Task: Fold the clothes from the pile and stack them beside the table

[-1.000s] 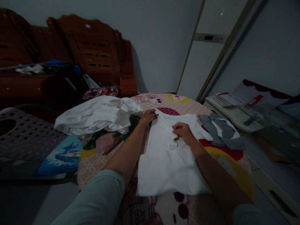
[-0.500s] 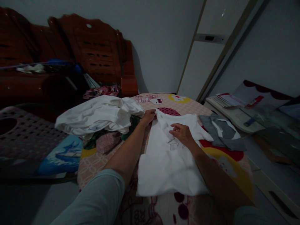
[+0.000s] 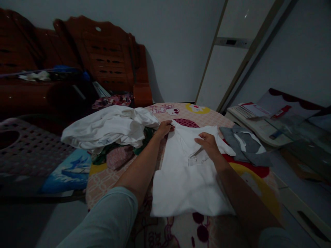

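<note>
A white T-shirt point(image 3: 191, 189) lies on the round table, its lower part doubled over toward me and a short sleeve sticking out on the right. My left hand point(image 3: 164, 130) pinches the shirt's far left corner, near the neckline. Above the shirt's upper middle, my right hand point(image 3: 209, 143) has its thumb and fingertips closed on the white cloth. A loose crease runs from those fingers down toward a small label area, whose print I cannot make out.
A heap of white clothes point(image 3: 111, 127) lies on the left, over a pinkish bundle point(image 3: 119, 157) and dark green cloth. Folded grey clothing point(image 3: 245, 146) sits at the right. The patterned tablecloth point(image 3: 219, 119) covers the table. A wooden bench point(image 3: 103, 58) stands behind.
My right hand has moved right and slightly away from me, drawing the cloth with it. The bunched ridge near the left shoulder has flattened. My left hand stays at the corner.
</note>
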{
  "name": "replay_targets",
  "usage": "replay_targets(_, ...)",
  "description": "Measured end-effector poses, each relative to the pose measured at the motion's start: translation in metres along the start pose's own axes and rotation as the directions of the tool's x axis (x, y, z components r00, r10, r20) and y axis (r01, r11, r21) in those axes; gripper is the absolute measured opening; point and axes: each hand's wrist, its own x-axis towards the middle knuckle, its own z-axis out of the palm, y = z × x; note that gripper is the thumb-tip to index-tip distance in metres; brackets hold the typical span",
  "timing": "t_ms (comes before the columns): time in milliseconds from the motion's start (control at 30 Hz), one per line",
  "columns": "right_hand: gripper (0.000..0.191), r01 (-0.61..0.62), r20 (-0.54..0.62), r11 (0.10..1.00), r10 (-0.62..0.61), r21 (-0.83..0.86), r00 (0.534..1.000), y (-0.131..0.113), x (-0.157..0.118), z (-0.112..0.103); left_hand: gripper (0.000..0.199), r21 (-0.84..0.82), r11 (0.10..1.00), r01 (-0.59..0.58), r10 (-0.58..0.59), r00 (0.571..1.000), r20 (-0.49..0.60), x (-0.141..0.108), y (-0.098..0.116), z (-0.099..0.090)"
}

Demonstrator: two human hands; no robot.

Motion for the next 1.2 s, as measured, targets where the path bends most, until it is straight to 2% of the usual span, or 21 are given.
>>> replay_targets(100,0.025,-0.045,-0.157,0.999,0.042,-0.016,0.987,0.004,0.006,-0.014,0.044,0.002,1.0,-0.018,0.018,1.0,0.008,0.001,-0.001,-0.001)
replay_targets(200,0.021,-0.04,-0.205,0.983,0.003,-0.177,0.979,0.01,0.011,-0.023,0.055,0.011,0.999,-0.05,0.05,0.998,0.041,0.001,-0.003,-0.003)
replay_targets(300,0.014,0.009,-0.198,0.915,-0.097,-0.403,0.975,0.015,0.011,-0.026,0.072,0.031,0.996,-0.082,0.08,0.995,0.052,0.003,-0.005,-0.004)
replay_targets(367,0.014,0.001,-0.187,0.863,-0.111,-0.506,0.976,0.017,0.01,-0.025,0.068,0.081,0.992,-0.096,0.092,0.995,0.045,0.005,-0.007,-0.004)
replay_targets(433,0.015,-0.012,-0.172,0.821,-0.106,-0.571,0.979,0.017,0.009,-0.023,0.052,0.192,0.972,-0.135,0.127,0.99,0.057,0.006,-0.007,-0.004)
replay_targets(500,0.015,-0.015,-0.158,0.779,-0.109,-0.627,0.981,0.016,0.007,-0.021,0.04,0.378,0.897,-0.229,0.2,0.973,0.114,0.005,-0.006,-0.004)
replay_targets(600,0.018,-0.031,-0.142,0.708,-0.099,-0.705,0.985,0.014,0.006,-0.02,0.036,0.62,0.662,-0.42,0.317,0.907,0.276,-0.001,-0.004,-0.002)
replay_targets(667,0.02,-0.036,-0.127,0.656,-0.091,-0.754,0.988,0.014,0.004,-0.021,0.036,0.678,0.538,-0.501,0.329,0.865,0.378,-0.005,-0.004,0.0)
replay_targets(733,0.02,-0.023,-0.099,0.607,-0.092,-0.794,0.991,0.016,0.004,-0.023,0.035,0.699,0.483,-0.527,0.3,0.85,0.434,-0.009,-0.004,0.002)
replay_targets(833,0.019,0.004,-0.063,0.554,-0.102,-0.833,0.993,0.02,0.003,-0.024,0.035,0.717,0.472,-0.513,0.258,0.858,0.444,-0.014,-0.002,0.003)
replay_targets(900,0.018,0.017,-0.051,0.541,-0.111,-0.841,0.992,0.023,0.003,-0.025,0.036,0.713,0.506,-0.486,0.224,0.872,0.436,-0.018,0.004,0.006)
replay_targets(967,0.018,0.025,-0.045,0.538,-0.117,-0.843,0.992,0.025,0.003,-0.024,0.038,0.676,0.548,-0.492,0.185,0.86,0.476,-0.023,0.011,0.012)
replay_targets(1000,0.018,0.024,-0.044,0.537,-0.115,-0.844,0.992,0.026,0.003,-0.023,0.039,0.645,0.557,-0.524,0.17,0.831,0.529,-0.026,0.014,0.017)
replay_targets(1067,0.019,0.022,-0.043,0.537,-0.109,-0.843,0.993,0.026,0.002,-0.022,0.043,0.566,0.527,-0.634,0.148,0.724,0.673,-0.035,0.016,0.031)
replay_targets(1133,0.022,0.026,-0.042,0.541,-0.113,-0.84,0.993,0.023,0.003,-0.023,0.047,0.506,0.443,-0.74,0.103,0.602,0.792,-0.045,0.011,0.048)
replay_targets(1167,0.023,0.026,-0.046,0.543,-0.118,-0.839,0.992,0.02,0.004,-0.025,0.049,0.495,0.39,-0.776,0.071,0.561,0.825,-0.05,0.007,0.055)
replay_targets(1200,0.024,0.02,-0.055,0.545,-0.122,-0.838,0.991,0.017,0.005,-0.029,0.052,0.496,0.334,-0.801,0.038,0.538,0.842,-0.055,0.001,0.061)
